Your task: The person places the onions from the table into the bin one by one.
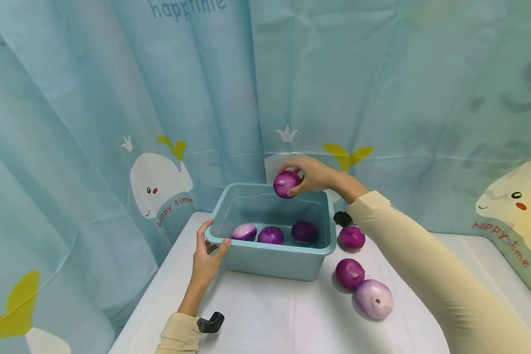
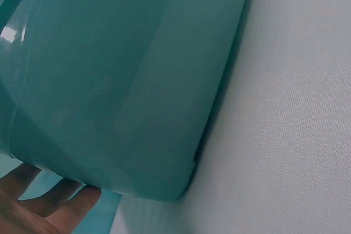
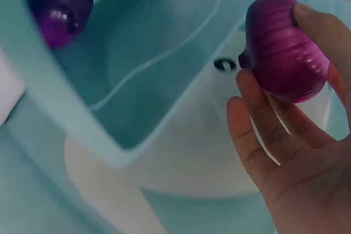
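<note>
In the head view my right hand (image 1: pixel 311 174) holds a purple onion (image 1: pixel 286 184) above the back right part of a blue-green plastic bin (image 1: pixel 274 260). The right wrist view shows the thumb on one side of this onion (image 3: pixel 285 47) and the fingers on the other. My left hand (image 1: pixel 207 260) grips the bin's front left corner, thumb at the front rim and fingers along the left side. Inside the bin lie a paler onion (image 1: pixel 245 231), a purple onion (image 1: pixel 271 235) and a darker one (image 1: pixel 304 231).
Right of the bin, on the white table (image 1: pixel 265 314), are a purple onion (image 1: pixel 351 238) by the bin's side, another purple onion (image 1: pixel 350 274) and a larger pale onion (image 1: pixel 374 299) close together. A blue curtain (image 1: pixel 212 98) with whale prints hangs behind and to the left.
</note>
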`<state>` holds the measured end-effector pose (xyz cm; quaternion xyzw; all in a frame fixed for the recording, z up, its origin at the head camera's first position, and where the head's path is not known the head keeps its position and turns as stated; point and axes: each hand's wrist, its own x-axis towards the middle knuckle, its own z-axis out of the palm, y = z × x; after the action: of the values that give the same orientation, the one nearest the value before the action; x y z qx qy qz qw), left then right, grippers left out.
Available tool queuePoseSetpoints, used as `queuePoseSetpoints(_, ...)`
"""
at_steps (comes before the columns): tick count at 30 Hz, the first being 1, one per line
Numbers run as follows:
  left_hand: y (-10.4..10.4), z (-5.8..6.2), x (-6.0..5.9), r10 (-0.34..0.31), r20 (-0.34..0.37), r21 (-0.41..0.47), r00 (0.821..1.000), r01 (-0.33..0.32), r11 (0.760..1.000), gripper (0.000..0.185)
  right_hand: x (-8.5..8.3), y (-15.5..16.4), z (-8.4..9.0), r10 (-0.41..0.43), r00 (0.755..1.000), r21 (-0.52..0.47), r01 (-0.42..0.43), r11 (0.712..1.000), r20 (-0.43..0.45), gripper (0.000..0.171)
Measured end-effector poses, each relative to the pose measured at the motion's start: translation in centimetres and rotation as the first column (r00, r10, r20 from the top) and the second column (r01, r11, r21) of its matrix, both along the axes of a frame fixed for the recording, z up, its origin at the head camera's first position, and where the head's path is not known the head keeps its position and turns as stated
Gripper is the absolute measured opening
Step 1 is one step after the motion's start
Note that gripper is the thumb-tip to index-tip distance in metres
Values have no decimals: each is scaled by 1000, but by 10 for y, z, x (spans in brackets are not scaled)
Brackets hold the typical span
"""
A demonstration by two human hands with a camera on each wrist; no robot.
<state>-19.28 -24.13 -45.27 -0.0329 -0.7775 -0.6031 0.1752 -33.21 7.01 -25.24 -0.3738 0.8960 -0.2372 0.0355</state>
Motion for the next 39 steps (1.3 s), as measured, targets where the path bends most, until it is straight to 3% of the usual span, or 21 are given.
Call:
queuePoseSetpoints(6,4,-1,-3,4,-12,-2,1000,-4,1000,72,0,-13,-10,25,999,38,-24,999,-25,55)
queuePoseSetpoints(19,5,-1,-2,4,-13,-14,1000,-4,1000,71,1,-10,-19,-21,995,59,16,998,96,69)
queuePoseSetpoints(25,6,-1,-3,4,-8,-14,1000,-4,1000,70,3,-4,-19,-5,997,35,2,999,80,72)
queuePoseSetpoints(31,6,-1,-6,-9,-14,-21,1000,8,1000,70,5,8,-19,4,997,-7,-3,1000,80,70)
queuePoseSetpoints(39,5,0,-9,-5,-23,-17,1000,5,1000,70,18,46,-15,-91,994,-40,93,995,53,73)
